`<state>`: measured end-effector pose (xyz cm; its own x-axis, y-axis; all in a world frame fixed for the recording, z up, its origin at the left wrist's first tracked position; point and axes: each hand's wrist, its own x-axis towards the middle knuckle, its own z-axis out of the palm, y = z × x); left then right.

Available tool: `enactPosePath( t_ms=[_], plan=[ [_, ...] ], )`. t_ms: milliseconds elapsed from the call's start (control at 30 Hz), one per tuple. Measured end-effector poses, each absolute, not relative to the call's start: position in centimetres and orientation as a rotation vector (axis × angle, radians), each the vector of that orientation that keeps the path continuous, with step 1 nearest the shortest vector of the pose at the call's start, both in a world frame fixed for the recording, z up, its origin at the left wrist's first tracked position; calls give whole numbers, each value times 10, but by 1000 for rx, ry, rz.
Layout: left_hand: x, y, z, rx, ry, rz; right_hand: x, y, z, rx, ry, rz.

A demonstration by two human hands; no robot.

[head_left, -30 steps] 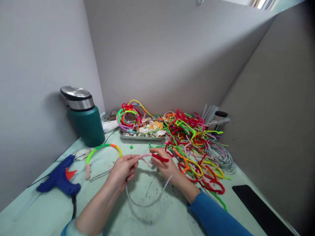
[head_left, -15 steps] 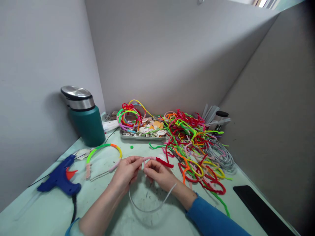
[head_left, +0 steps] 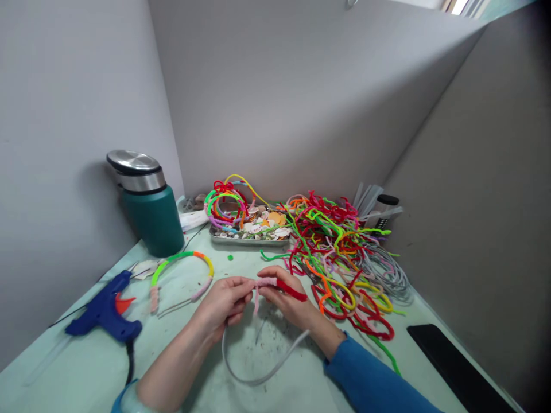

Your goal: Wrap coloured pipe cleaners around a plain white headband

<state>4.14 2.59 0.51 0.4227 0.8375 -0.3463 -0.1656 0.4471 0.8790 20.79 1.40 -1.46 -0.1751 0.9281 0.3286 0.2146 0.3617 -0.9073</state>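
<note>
My left hand (head_left: 224, 303) and my right hand (head_left: 287, 303) meet over the table and pinch the top of a thin grey headband (head_left: 262, 376), whose arc hangs toward me. A pink pipe cleaner (head_left: 259, 285) is wound on the band between my fingertips, its loose end hanging down. A red pipe cleaner (head_left: 293, 290) is wrapped on the band by my right fingers. Both hands are closed on the band.
A wrapped green, orange and yellow headband (head_left: 181, 267) lies to the left, near a blue glue gun (head_left: 105, 315) and a green flask (head_left: 148, 206). A metal tray (head_left: 249, 238) of shells stands behind. A heap of coloured pipe cleaners (head_left: 340, 258) fills the right; a black phone (head_left: 456, 367) lies nearer.
My right hand moved in toward my left and turned the pink pipe cleaner round the band; its loose end now hangs down. The band's arc shifted slightly toward me.
</note>
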Motion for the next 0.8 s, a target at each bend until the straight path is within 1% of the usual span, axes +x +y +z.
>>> enactPosePath(
  t_ms=[367,600,700,800],
  plan=[
    [41,25,7,887,893,685,207,11,-11,-988,-1795,702],
    [44,20,10,897,875,687,206,7,-21,-923,-1922,393],
    [45,19,10,893,871,698,205,4,-22,-935,-1902,305],
    [47,17,9,904,828,732,203,3,-20,-961,-1844,301]
  ],
)
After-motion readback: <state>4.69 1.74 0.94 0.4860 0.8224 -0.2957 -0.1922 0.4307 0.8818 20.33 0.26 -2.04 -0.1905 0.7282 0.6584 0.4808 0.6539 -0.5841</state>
